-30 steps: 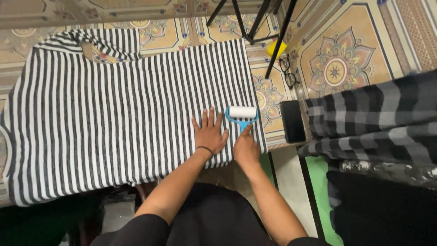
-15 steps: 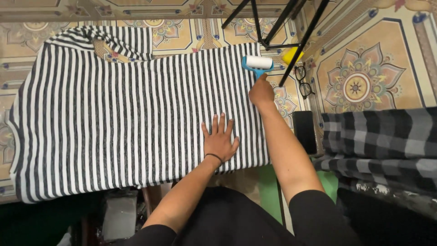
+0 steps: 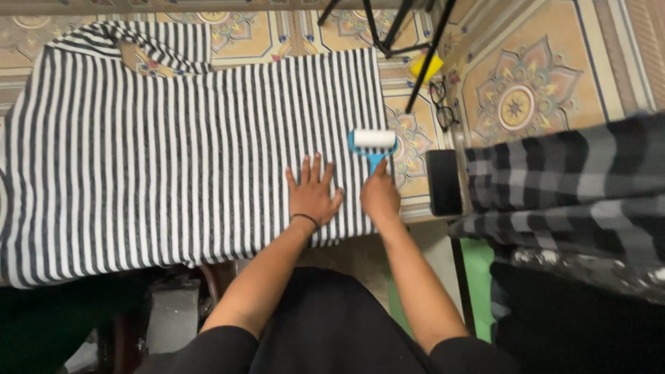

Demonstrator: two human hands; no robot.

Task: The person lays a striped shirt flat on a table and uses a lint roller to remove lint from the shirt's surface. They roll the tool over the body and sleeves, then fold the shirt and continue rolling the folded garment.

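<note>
A black-and-white striped shirt (image 3: 166, 145) lies spread flat on a patterned tiled surface. My left hand (image 3: 313, 194) presses flat on the shirt near its lower right part, fingers spread, a dark band on the wrist. My right hand (image 3: 379, 195) grips the blue handle of a lint roller (image 3: 373, 140). The roller's white head rests on the shirt's right edge, just above and to the right of my left hand.
A black phone (image 3: 444, 181) lies right of the shirt. Eyeglasses (image 3: 443, 104) and a yellow object (image 3: 424, 67) sit beside black stand legs (image 3: 388, 34). A grey-and-black checked cloth (image 3: 568, 187) covers the right side. The near table edge (image 3: 429, 216) runs below the phone.
My right hand pushed the lint roller up to the shirt's top right edge, then drew it back down next to my left hand. The left hand stayed pressed on the shirt.
</note>
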